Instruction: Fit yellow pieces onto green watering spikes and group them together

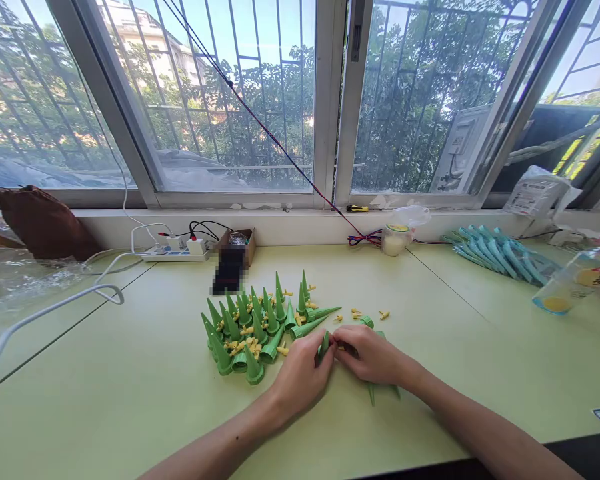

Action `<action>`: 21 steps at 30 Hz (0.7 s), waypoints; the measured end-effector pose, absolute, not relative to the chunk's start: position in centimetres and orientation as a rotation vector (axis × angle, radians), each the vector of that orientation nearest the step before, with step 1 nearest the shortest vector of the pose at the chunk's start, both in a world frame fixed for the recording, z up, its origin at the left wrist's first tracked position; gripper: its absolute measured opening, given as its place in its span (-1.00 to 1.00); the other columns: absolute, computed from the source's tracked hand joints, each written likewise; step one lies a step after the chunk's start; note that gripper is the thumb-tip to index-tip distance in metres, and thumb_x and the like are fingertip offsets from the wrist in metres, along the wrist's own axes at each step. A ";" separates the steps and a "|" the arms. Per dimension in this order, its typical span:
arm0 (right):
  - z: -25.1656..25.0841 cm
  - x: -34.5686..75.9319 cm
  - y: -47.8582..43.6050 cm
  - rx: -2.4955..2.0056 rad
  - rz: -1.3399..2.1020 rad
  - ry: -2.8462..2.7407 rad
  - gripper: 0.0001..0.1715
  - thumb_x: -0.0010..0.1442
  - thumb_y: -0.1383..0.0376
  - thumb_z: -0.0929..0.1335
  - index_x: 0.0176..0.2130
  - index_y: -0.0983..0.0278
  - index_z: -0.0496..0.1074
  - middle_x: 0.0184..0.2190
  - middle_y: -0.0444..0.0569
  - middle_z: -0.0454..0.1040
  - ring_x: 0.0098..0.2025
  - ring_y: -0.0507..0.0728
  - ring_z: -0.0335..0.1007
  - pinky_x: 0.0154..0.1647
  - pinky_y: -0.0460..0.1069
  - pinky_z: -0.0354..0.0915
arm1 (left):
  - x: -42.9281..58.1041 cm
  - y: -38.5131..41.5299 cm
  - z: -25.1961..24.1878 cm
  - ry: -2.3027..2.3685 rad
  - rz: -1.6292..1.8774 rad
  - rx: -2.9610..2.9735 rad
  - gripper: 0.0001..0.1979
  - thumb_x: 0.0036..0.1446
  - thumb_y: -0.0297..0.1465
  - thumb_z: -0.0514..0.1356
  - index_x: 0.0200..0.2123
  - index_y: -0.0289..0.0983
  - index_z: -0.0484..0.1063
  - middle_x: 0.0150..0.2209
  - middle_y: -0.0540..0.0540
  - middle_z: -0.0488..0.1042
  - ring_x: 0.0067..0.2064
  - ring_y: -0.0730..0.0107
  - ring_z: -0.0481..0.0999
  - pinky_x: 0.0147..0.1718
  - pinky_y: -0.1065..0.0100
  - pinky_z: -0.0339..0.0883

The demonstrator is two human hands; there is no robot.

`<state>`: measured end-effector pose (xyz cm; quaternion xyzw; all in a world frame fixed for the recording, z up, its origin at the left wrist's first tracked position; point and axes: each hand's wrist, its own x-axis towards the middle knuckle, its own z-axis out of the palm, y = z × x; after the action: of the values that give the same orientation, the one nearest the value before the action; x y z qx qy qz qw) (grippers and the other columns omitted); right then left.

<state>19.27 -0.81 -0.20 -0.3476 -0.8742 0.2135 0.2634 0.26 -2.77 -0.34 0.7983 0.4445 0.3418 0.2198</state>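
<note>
My left hand [303,370] is closed round a green plastic cone spike [324,344], whose tip shows between thumb and fingers. Against it, the fingertips of my right hand [370,353] are pinched together; what they hold is mostly hidden. To the left of my hands stand many green cone spikes [259,327], with a few lying on their sides. Small yellow plastic valve-like pieces [250,345] are scattered among them. More yellow pieces [384,315] lie beyond my right hand. Several green spikes [372,393] rest partly hidden beneath my right hand and wrist.
On the pale green table [145,400], a white cable [50,313] curves along the left. By the window sill are a power strip [180,251], a small cardboard box [251,247] and a plastic tub [396,240]. Teal packets [500,250] and a clear bottle [575,283] lie right.
</note>
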 end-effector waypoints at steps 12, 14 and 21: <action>-0.2 19.4 -0.9 -0.946 0.564 -2.370 -0.77 0.24 0.45 0.28 -0.41 0.23 0.16 -0.45 -0.14 0.29 -0.44 0.04 0.13 -0.39 -0.07 0.08 | 0.3 -2.7 -0.5 1.228 0.957 2.230 -0.77 0.33 -0.40 0.08 -0.43 -0.23 0.31 -0.52 0.03 0.40 -0.48 0.41 0.33 -0.43 0.37 0.15; -0.1 19.4 -1.0 -0.952 0.565 -2.377 -0.77 0.25 0.45 0.28 -0.41 0.23 0.17 -0.45 -0.14 0.30 -0.44 0.04 0.13 -0.39 -0.07 0.09 | 0.3 -2.7 -0.5 1.229 0.943 2.231 -0.78 0.33 -0.39 0.08 -0.42 -0.23 0.32 -0.51 0.03 0.41 -0.48 0.41 0.33 -0.43 0.37 0.15; 0.0 19.4 -1.0 -0.964 0.552 -2.386 -0.78 0.26 0.45 0.28 -0.40 0.23 0.20 -0.44 -0.13 0.30 -0.43 0.05 0.14 -0.39 -0.06 0.11 | 0.3 -2.8 -0.2 1.225 0.938 2.242 -0.80 0.33 -0.40 0.08 -0.38 -0.24 0.38 -0.49 0.02 0.44 -0.49 0.42 0.33 -0.44 0.36 0.16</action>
<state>19.45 -0.99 -0.05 -0.3544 -0.8772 0.2032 0.2522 0.34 -2.76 -0.25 0.8057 0.4402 0.3371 0.2085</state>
